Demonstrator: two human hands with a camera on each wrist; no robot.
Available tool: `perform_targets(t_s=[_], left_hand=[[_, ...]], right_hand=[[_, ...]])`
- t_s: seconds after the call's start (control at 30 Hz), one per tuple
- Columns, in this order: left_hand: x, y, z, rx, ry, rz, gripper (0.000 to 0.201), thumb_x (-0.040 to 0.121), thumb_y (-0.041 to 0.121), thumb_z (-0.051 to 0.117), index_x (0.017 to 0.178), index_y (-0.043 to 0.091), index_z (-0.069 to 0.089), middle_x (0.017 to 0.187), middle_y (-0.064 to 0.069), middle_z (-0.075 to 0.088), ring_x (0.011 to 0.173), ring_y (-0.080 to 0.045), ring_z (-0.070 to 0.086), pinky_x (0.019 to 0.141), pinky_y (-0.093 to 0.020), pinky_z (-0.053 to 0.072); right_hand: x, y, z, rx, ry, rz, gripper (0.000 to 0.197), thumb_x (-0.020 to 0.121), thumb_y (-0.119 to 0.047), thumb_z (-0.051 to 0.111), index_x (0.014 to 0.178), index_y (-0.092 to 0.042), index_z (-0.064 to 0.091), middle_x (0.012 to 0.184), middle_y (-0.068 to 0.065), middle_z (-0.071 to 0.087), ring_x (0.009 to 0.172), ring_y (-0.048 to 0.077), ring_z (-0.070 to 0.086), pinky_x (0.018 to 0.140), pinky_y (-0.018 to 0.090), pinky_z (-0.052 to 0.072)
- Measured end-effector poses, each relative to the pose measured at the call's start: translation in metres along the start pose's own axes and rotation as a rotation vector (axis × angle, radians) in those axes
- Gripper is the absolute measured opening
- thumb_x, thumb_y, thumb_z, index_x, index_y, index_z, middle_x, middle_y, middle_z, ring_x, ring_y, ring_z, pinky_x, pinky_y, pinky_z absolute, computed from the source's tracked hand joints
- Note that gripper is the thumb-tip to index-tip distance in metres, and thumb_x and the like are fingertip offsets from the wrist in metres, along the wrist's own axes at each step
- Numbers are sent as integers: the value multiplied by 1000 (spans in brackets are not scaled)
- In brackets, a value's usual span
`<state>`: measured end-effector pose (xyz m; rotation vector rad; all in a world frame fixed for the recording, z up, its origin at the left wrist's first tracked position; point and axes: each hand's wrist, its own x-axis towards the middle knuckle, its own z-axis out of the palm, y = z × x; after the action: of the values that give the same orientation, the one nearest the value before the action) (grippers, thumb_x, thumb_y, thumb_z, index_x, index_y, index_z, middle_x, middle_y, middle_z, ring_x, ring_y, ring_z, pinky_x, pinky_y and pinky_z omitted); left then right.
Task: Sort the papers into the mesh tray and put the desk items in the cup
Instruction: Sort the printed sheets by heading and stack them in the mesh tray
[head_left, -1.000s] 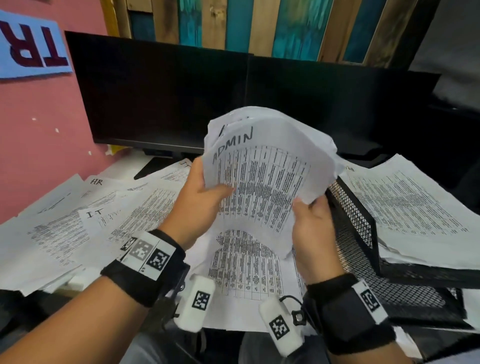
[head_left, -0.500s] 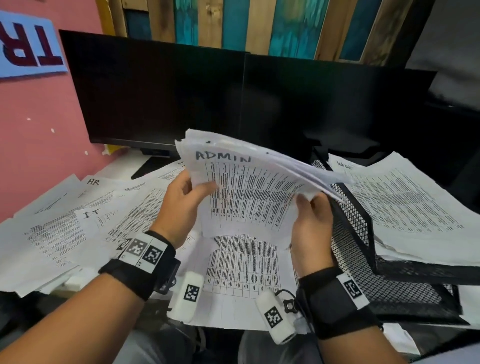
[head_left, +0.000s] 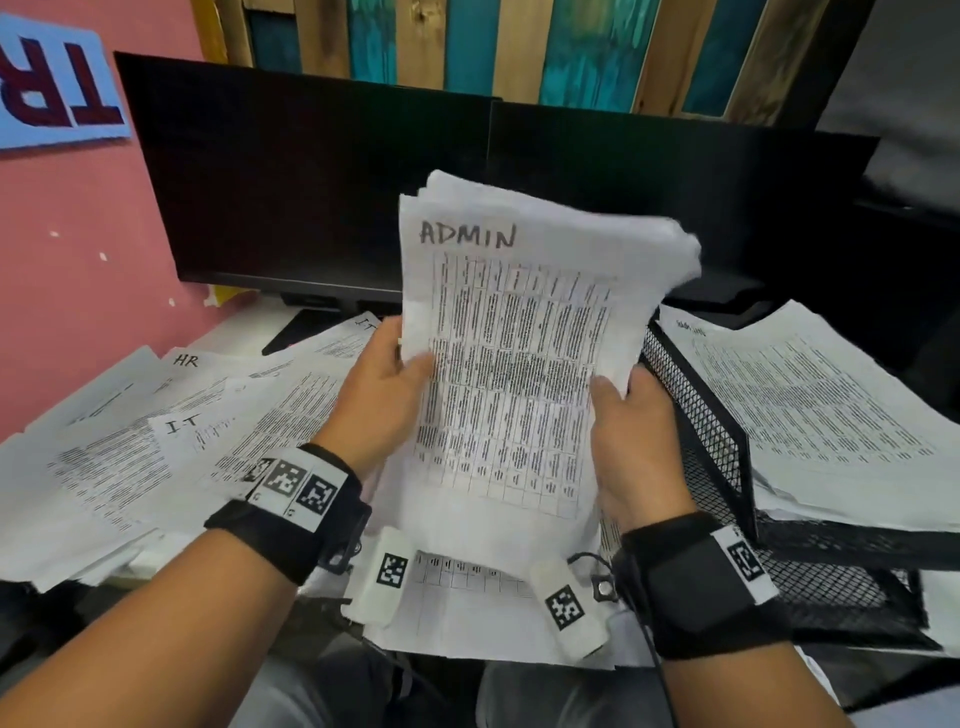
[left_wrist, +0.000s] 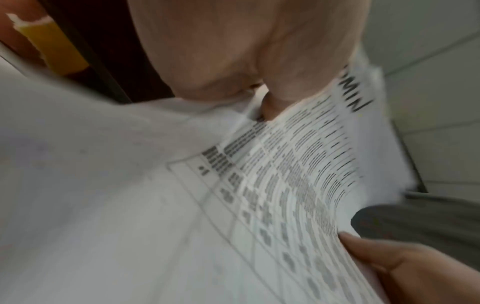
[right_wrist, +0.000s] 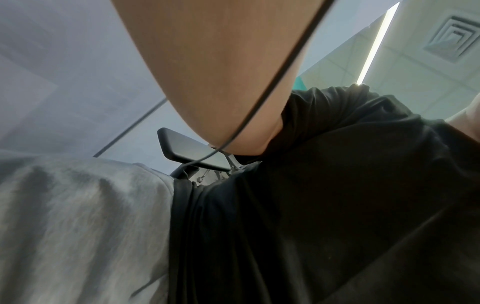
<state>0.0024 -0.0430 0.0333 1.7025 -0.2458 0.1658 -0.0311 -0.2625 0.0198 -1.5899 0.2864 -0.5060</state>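
A stack of printed sheets headed ADMIN (head_left: 519, 353) stands nearly upright in the middle of the head view, above the desk. My left hand (head_left: 387, 387) grips its left edge, thumb on the front. Gripping the right edge is my right hand (head_left: 631, 431). The left wrist view shows the same ADMIN stack (left_wrist: 298, 174) close up, with my left hand (left_wrist: 265, 102) at its edge and my right hand's fingers (left_wrist: 384, 259) at lower right. A black mesh tray (head_left: 727, 447) stands just right of the stack, with papers (head_left: 810, 405) on its upper tier. No cup is in view.
Loose sheets marked HR (head_left: 182, 364) and IT (head_left: 182, 426) cover the desk on the left. More sheets (head_left: 467, 597) lie under my wrists at the front edge. Two black monitors (head_left: 322, 192) stand behind. The right wrist view shows only my forearm and clothing.
The ADMIN stack, tipped forward and flat half a second ago, now stands upright and squared between both hands.
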Motion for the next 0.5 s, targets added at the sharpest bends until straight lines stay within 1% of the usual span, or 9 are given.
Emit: perform_targets(t_s=[0.07, 0.1, 0.13, 0.2, 0.27, 0.33, 0.37, 0.43, 0.5], left_hand=[[-4, -10, -7, 66, -76, -98, 35, 104, 18, 49, 132, 38, 48, 116, 10, 72, 104, -14, 70, 94, -44, 55], [-8, -18, -10, 115, -118, -143, 37, 104, 18, 48, 133, 41, 46, 110, 8, 73, 98, -19, 72, 88, -46, 57], [-12, -25, -13, 166, -141, -170, 37, 104, 19, 47, 133, 42, 46, 101, 7, 73, 90, -20, 71, 80, -44, 58], [-20, -39, -17, 240, -110, -200, 32, 104, 19, 46, 128, 41, 49, 85, 7, 66, 74, -15, 61, 67, -33, 48], [-22, -55, -22, 253, -44, -254, 24, 102, 18, 48, 117, 35, 58, 85, 1, 65, 72, -19, 58, 66, -35, 47], [-22, -66, -25, 266, -15, -304, 17, 100, 19, 53, 101, 30, 66, 93, -2, 71, 79, -26, 67, 71, -41, 54], [-23, -70, -26, 302, -26, -316, 15, 98, 19, 57, 94, 27, 68, 92, -3, 72, 79, -26, 68, 71, -41, 55], [-24, -75, -27, 375, -72, -342, 14, 96, 20, 62, 86, 22, 70, 81, -2, 72, 70, -23, 67, 65, -38, 56], [-25, -76, -27, 416, -130, -363, 13, 94, 19, 63, 83, 19, 70, 71, 1, 69, 60, -18, 63, 61, -33, 53]], right_hand=[[0, 10, -7, 90, -19, 129, 22, 108, -17, 52, 118, -22, 71, 117, 3, 78, 110, 29, 74, 100, 58, 59], [-1, 17, -10, 160, -27, 210, 25, 109, -14, 49, 119, -21, 71, 117, 5, 79, 110, 30, 75, 99, 59, 59], [-3, 23, -13, 226, -32, 277, 26, 110, -12, 48, 119, -21, 71, 117, 7, 79, 110, 31, 75, 99, 60, 58], [-7, 39, -16, 295, 2, 363, 26, 109, -13, 49, 117, -21, 72, 115, 9, 80, 109, 34, 76, 97, 62, 58], [-11, 54, -19, 319, 32, 418, 25, 109, -13, 49, 119, -19, 71, 112, 11, 80, 104, 34, 77, 86, 56, 64], [-16, 62, -19, 332, 39, 457, 25, 110, -12, 47, 123, -17, 68, 114, 13, 78, 104, 35, 76, 75, 48, 66], [-18, 65, -18, 324, 38, 474, 25, 110, -12, 46, 124, -16, 67, 116, 14, 78, 105, 35, 75, 74, 48, 66], [-20, 70, -18, 307, 30, 500, 25, 111, -15, 48, 130, -18, 65, 119, 13, 76, 107, 35, 74, 75, 46, 65], [-21, 76, -17, 305, 11, 531, 29, 110, -17, 52, 137, -21, 63, 123, 11, 76, 111, 35, 73, 82, 53, 64]])
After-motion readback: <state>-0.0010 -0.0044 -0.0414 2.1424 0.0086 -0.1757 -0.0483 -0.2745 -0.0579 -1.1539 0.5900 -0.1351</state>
